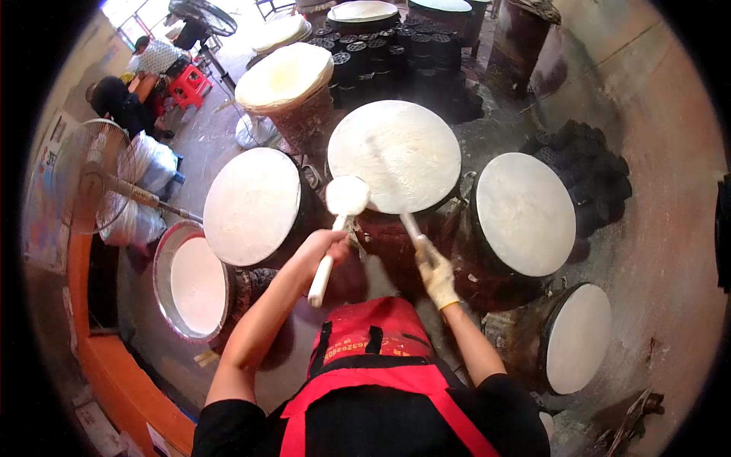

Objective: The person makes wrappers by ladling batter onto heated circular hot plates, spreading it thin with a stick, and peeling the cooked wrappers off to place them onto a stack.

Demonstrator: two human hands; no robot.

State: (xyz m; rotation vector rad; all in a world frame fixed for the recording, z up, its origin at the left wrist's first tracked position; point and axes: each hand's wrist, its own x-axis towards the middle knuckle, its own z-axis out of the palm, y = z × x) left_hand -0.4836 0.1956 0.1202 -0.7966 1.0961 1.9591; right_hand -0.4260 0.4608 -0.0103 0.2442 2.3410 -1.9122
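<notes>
My bare left hand [326, 247] is closed around the pale handle of a ladle [347, 196]. The ladle's round white bowl hangs by the near left edge of the middle round griddle [426, 145], which a white layer of batter covers. On my right hand [435, 276] is a yellowish glove, its fingers wrapped around a long thin spatula [410, 225]. Motion blurs the spatula's blade, which reaches over the middle griddle; whether it touches the batter I cannot tell. White-covered round griddles stand to the left [251, 206] and right [525, 213].
A basin [160, 270] of white liquid stands at lower left. Another white-topped drum [580, 339] is at lower right. Behind are a stack of thin round sheets [285, 76] and black coal briquettes [373, 57]. A fan [95, 175] and two seated people are at left.
</notes>
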